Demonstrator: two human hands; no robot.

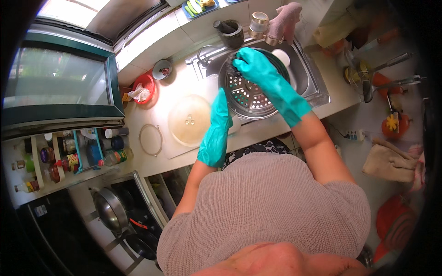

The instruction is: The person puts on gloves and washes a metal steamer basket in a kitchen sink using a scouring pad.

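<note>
A round metal steamer tray [241, 94] with many holes rests tilted over the steel sink [299, 65]. My right hand [257, 69], in a long teal rubber glove, presses a dark scouring pad [232, 65] against the tray's far left rim. At the tray's left edge is my gloved left hand [219, 117], gripping the rim with the thumb side up; its other fingers are hidden. A white round item [281, 58] lies in the sink behind the tray. Left of my left hand, a round glass plate [189, 120] lies on the counter.
Behind the sink stand a stone mortar [233, 37] with a pestle, a clear jar [259, 22] and a pink cloth [285, 20]. A red basket [144, 88], a small bowl [161, 70] and a roller ring [151, 139] sit on the left counter. An open window frame [114, 82] juts in at left.
</note>
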